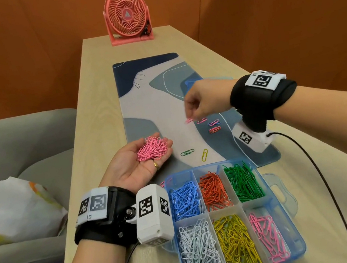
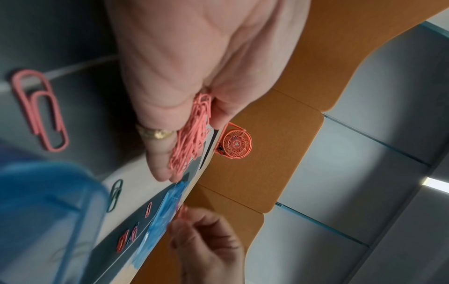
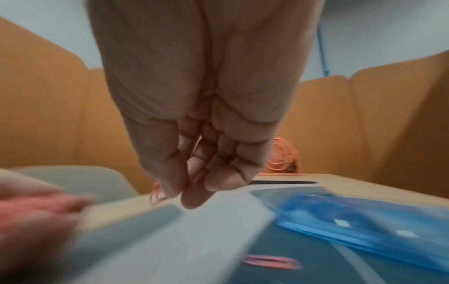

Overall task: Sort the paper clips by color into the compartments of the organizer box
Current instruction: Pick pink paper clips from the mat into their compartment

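Left hand (image 1: 142, 160) lies palm-up cradling pink clips (image 1: 152, 148); right hand (image 1: 205, 100) pinches one.

The left hand (image 1: 136, 163) is lying palm up, fingers relaxed, cradling a heap of pink clips (image 1: 153, 149). The right hand (image 1: 203, 103) is hanging palm down, fingertips (image 3: 194, 199) pinching one pink clip (image 1: 188, 120).

Office-type booth or small meeting nook: narrow wooden desk (image 1: 100, 79) enclosed by orange padded partition panels (image 1: 15, 55), grey upholstered chair (image 1: 20, 146) alongside, desk mat (image 1: 138, 95), pink desk fan (image 1: 127, 15).
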### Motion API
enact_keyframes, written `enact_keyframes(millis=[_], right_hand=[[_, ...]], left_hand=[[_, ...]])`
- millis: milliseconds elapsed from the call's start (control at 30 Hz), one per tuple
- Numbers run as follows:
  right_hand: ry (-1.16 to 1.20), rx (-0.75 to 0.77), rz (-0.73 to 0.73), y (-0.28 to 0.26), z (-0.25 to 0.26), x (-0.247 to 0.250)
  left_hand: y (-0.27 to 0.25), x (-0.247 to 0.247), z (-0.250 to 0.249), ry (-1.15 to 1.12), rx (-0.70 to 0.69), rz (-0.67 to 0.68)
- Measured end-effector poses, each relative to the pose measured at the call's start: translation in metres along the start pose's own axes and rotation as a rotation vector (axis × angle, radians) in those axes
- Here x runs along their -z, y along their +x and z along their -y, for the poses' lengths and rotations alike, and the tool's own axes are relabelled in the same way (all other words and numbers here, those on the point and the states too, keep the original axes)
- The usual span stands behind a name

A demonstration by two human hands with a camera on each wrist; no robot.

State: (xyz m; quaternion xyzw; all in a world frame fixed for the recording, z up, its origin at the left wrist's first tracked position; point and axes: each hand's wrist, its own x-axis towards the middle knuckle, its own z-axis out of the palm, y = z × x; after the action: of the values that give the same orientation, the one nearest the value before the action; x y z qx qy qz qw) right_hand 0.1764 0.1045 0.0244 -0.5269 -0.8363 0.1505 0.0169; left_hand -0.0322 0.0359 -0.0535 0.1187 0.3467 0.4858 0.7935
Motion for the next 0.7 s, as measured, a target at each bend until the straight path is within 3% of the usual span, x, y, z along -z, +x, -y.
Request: enact_keyframes(millis=[200,367,533,700], right_hand=[[0.095,0.235,0.058,0.002,0.059,-0.010],[0.114,0.221,0.095,0.002,0.063,-0.007],[-0.033,0.262,0.158,-0.003,0.059,-0.004],[-0.287,0.488,0.373,-0.001,0.082,-0.025]], left_hand=[[0.000,-0.002,0.001,-0.004,0.011,0.028],[-0.001,-0.003,0.002,-0.004,0.018,0.041],[0.001,0.003,-0.007,-0.024,-0.030,0.025],[0.000,0.017,-0.023,-0.068,-0.113,-0.002]])
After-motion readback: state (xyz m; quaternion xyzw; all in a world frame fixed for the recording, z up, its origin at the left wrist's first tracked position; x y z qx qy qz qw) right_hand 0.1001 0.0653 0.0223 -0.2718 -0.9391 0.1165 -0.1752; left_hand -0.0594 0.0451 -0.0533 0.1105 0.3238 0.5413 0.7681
